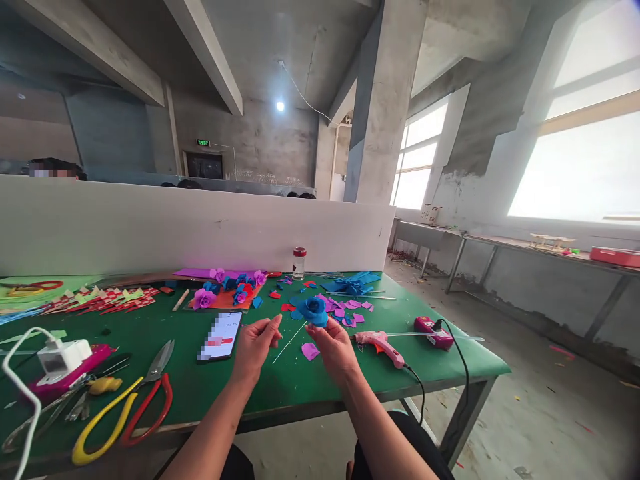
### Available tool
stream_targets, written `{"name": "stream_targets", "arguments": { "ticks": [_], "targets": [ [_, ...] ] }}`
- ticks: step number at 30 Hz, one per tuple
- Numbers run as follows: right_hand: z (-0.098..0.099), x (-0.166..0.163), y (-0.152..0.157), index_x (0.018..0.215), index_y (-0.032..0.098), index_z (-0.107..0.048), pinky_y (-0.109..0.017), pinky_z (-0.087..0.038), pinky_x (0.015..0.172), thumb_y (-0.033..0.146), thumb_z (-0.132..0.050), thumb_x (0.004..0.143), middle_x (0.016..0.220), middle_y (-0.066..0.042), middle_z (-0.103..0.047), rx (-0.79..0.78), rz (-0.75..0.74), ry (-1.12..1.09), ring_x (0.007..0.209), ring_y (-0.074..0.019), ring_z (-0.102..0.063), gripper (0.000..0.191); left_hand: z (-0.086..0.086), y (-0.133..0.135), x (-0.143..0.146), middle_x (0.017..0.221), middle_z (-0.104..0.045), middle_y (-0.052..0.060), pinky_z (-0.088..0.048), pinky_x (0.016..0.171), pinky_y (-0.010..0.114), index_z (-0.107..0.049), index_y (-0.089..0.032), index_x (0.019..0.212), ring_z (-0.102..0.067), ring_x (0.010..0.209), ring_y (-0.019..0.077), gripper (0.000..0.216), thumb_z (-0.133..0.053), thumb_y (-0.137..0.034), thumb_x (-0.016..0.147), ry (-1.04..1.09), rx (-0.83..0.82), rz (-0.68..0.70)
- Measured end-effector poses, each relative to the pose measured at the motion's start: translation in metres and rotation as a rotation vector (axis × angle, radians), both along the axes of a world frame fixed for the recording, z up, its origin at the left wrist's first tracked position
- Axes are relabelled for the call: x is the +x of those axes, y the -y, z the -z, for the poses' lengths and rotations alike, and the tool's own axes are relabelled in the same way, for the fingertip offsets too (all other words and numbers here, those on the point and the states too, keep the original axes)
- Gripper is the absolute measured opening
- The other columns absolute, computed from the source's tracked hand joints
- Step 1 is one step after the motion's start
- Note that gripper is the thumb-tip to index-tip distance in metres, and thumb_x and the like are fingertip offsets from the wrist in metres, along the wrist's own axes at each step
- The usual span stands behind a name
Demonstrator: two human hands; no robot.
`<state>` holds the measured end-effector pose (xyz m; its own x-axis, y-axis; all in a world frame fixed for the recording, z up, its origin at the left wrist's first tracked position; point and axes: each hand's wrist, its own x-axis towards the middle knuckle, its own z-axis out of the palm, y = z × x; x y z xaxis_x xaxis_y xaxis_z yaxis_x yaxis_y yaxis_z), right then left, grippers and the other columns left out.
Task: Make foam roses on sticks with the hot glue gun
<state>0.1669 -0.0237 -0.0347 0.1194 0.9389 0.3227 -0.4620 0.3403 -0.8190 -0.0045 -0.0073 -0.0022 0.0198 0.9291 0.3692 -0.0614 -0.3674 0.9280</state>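
At the right hand: layered blue paper rose, pinched at its lower edge; probably light, soft, crushable, best taken by the base. Left hand: closed, nothing visible within. Right of both hands: pink pistol-shaped glue gun.

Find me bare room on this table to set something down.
Bare table shows between scissors and phone, and right of the black cord from the red box. It's crowded across the back, behind the held flower, with petals, blue paper and roses, and at left around the charger.
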Motion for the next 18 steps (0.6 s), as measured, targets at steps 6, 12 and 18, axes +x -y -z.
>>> {"name": "stream_targets", "arguments": {
  "ticks": [6,12,18],
  "targets": [
    [-0.004,-0.009,0.003,0.070,0.020,-0.071,-0.028,-0.046,0.067,0.043,-0.092,0.050,0.067,0.002,-0.059,-0.163,0.017,-0.148,0.062,-0.0114,-0.052,0.037,0.004,-0.006,0.004,0.104,-0.076,0.011,-0.047,0.081,0.031,-0.081,-0.022,0.092,-0.064,0.085,0.0208,0.042,-0.090,-0.043,0.057,0.030,-0.150,0.126],
    [0.002,-0.023,0.004,0.072,0.020,-0.071,-0.026,-0.043,0.061,0.039,-0.091,0.053,0.070,0.000,-0.067,-0.186,0.127,-0.176,0.063,-0.0127,-0.055,0.033,0.012,-0.003,0.018,0.097,-0.077,0.011,-0.047,0.074,0.030,-0.082,-0.020,0.089,-0.063,0.084,0.0210,0.039,-0.088,-0.045,0.059,0.107,-0.230,0.268],
    [0.006,-0.034,0.005,0.069,0.020,-0.071,-0.028,-0.045,0.069,0.040,-0.089,0.055,0.070,0.000,-0.068,-0.127,0.156,-0.137,0.067,-0.0143,-0.058,0.030,0.016,-0.005,0.024,0.079,-0.074,0.007,-0.043,0.068,0.028,-0.080,-0.019,0.075,-0.058,0.074,0.0164,0.025,-0.088,-0.038,0.061,0.208,-0.228,0.293]
  ]
}}
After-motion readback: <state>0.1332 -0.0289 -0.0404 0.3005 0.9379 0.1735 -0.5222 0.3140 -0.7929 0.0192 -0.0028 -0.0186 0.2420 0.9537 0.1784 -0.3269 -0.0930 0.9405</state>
